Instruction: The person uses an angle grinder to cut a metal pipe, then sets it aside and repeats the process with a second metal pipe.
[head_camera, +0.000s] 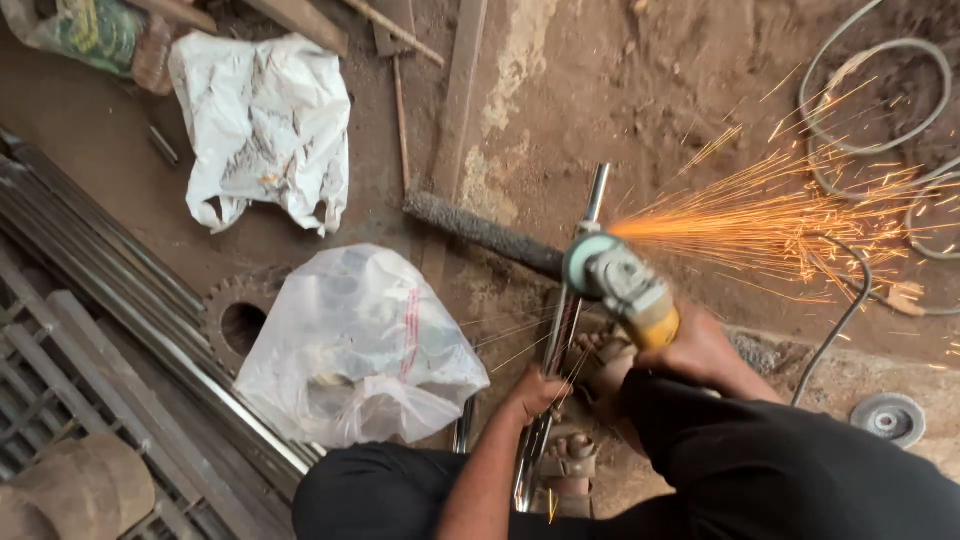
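My right hand (700, 350) grips a yellow and grey angle grinder (625, 285). Its disc meets a shiny steel tube (562, 330) that lies on the dirt floor and runs away from me. Orange sparks (770, 215) fly off to the right. My left hand (535, 392) presses down on the tube, just below the cut. My sandalled foot (590, 365) rests beside the tube between the two hands. A thick rusty bar (480, 232) lies under the tube at the cut, angled up to the left.
A clear plastic bag (360, 345) sits left of the tube, a white one (265, 125) farther back. Steel bars (110, 300) are stacked at left beside a rusty toothed wheel (235, 315). Coiled cable (870, 110) lies at right, a spare grinding disc (888, 418) by my knee.
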